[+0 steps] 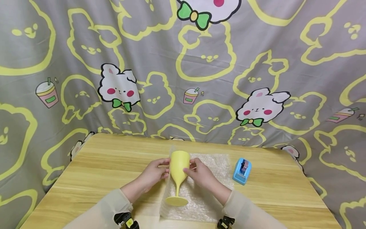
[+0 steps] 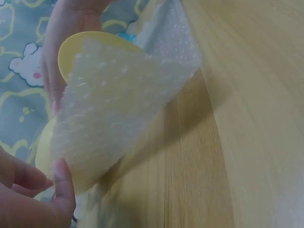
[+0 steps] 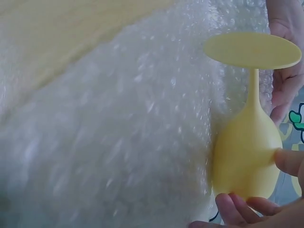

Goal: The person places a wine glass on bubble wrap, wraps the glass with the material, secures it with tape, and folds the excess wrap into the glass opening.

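Note:
A yellow plastic goblet (image 1: 179, 166) lies on a sheet of bubble wrap (image 1: 210, 197), its foot towards me and its rim away. With thumb and fingers my right hand (image 1: 206, 176) holds the bowl near the rim; the right wrist view shows the thumb on the side of the goblet (image 3: 247, 154). My left hand (image 1: 152, 176) pinches the left edge of the wrap, which stands raised along the bowl. From the left wrist, the lifted bubble wrap (image 2: 109, 104) covers most of the goblet, with the foot (image 2: 71, 54) showing past its edge.
A blue tape dispenser (image 1: 242, 171) stands to the right of the wrap, beyond my right hand. The wooden table (image 1: 108, 162) runs back to a grey patterned curtain (image 1: 160, 105), which hangs behind it and at both sides.

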A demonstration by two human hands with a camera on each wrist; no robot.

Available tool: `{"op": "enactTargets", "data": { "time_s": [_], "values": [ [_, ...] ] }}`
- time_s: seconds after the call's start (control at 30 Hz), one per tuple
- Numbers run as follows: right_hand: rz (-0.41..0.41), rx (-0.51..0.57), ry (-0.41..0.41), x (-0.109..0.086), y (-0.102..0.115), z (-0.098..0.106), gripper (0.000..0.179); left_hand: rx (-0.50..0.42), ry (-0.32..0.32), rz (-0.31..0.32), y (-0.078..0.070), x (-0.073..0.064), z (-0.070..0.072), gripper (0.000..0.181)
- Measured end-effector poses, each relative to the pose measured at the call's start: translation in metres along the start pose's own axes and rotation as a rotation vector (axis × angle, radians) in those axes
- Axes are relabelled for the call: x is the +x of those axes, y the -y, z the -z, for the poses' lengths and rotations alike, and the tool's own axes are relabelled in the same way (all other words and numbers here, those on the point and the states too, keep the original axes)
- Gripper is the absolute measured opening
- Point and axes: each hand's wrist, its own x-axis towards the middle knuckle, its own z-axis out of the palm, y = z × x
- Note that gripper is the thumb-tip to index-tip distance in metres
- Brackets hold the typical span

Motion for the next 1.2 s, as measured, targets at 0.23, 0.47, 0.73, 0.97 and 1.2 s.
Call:
{"op": "enactTargets", "data": {
  "time_s": [0.23,0.47,0.73,0.97,1.2],
  "values": [
    [0.023,-0.002,-0.011,0.0011,-0.0024,-0.0014,0.049,0.131,-0.025,-0.067,0.0008,-0.0027,0.0027,0.048],
    [0.013,0.047,-0.014,-0.0003,-0.0051,-0.0004,0.048,0.167,-0.048,-0.124,0.0054,-0.0032,0.0007,0.049],
    [0.016,0.034,-0.019,-0.0015,-0.0046,0.0001,0.049,0.198,-0.047,-0.15,0.0085,0.0004,-0.0016,0.048],
    [0.022,0.037,-0.037,0.0001,-0.0035,-0.0015,0.052,0.223,-0.061,-0.223,0.0071,-0.0015,-0.0046,0.041],
    [0.019,0.049,-0.039,-0.001,-0.004,-0.0039,0.054,0.237,-0.065,-0.223,0.0071,-0.0045,-0.0064,0.041]
  ]
}}
